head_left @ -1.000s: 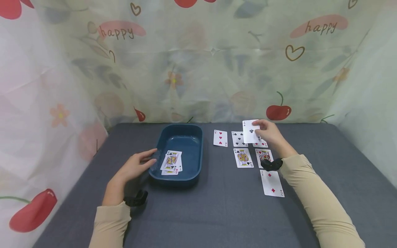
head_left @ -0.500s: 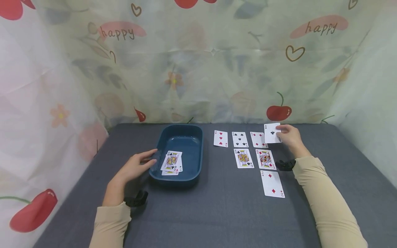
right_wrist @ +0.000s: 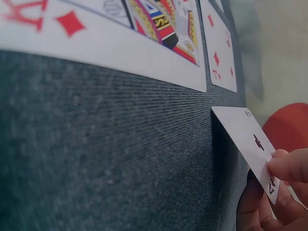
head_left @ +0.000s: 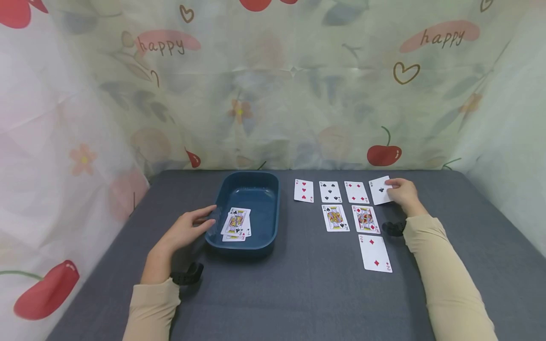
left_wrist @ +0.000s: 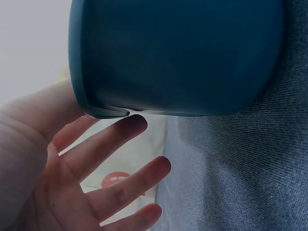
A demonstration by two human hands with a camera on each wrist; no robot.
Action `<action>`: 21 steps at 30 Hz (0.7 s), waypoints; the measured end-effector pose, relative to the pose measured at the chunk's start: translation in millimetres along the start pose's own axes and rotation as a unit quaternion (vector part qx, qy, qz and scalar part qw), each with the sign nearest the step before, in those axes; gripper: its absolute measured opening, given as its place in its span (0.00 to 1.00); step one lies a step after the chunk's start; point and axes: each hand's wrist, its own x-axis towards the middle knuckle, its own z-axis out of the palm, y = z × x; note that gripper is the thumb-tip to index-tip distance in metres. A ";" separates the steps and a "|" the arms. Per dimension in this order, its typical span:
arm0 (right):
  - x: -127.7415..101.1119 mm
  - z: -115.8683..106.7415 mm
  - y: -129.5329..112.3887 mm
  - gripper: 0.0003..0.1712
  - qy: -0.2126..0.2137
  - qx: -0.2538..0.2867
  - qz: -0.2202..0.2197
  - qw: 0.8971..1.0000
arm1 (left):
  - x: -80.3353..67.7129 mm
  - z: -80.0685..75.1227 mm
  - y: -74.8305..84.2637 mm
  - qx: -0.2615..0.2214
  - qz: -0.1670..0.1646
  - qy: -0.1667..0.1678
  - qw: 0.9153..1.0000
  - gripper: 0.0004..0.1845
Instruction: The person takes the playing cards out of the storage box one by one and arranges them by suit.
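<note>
Head view: my right hand (head_left: 403, 192) pinches the ace of clubs (head_left: 380, 190).
Next, lay it flat at the card row's three-o'clock end; left hand (head_left: 184, 230) spread beside the tub (head_left: 273, 222).

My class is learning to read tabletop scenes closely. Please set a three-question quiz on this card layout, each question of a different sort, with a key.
1. True or false: the right hand pinches the ace of clubs.
2. Where do the leftover cards lie? A) in the blue tray B) on the grey table C) in the left hand
3. Fill in: the card nearest the person is the two of ____.

Key: 1 true; 2 A; 3 diamonds.
</note>
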 end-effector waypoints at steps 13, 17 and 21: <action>-4.4 1.3 -3.7 0.25 -0.023 -0.047 0.025 0.998 | 0.7 1.0 -2.5 0.001 0.007 0.005 1.000 0.28; -6.4 0.6 -5.0 0.24 -0.007 -0.060 0.020 0.998 | 0.6 1.2 -2.3 0.001 0.006 0.005 1.000 0.28; -7.8 1.2 -15.4 0.24 0.008 -0.065 0.017 0.998 | 0.8 1.8 -3.0 0.001 0.002 0.004 1.000 0.28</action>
